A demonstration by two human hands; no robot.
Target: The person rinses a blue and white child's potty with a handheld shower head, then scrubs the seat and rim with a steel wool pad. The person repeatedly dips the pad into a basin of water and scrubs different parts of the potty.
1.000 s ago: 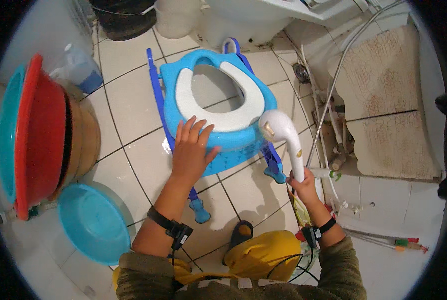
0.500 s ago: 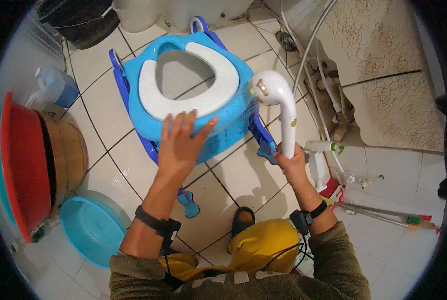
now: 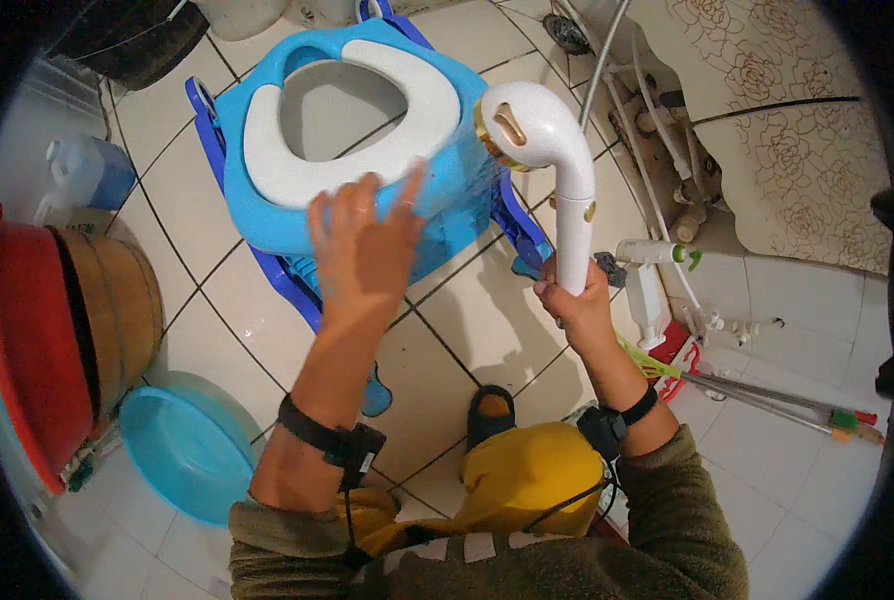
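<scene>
A blue child's toilet seat [image 3: 257, 215] with a white padded ring [image 3: 267, 150] and dark-blue side rails stands on the tiled floor in front of me. My left hand [image 3: 364, 245], fingers spread and a little blurred, is at the seat's near rim; whether it touches is hard to tell. With my right hand [image 3: 579, 300] I grip the handle of a white shower head [image 3: 571, 190] trimmed in gold. Its face points left at the seat's right side, and fine water streaks show there.
At the left stand a light-blue basin [image 3: 182, 450], a red basin [image 3: 37, 340], a wooden tub [image 3: 117, 310] and a blue jug [image 3: 92, 172]. A black bucket [image 3: 117, 45] is at the back. Pipes [image 3: 657, 120], a white bottle [image 3: 649, 300] and long-handled tools [image 3: 767, 397] lie to the right.
The shower head has come up closer and slightly higher in view. My left hand has shifted a little along the near rim. The whole scene has slid slightly left and up.
</scene>
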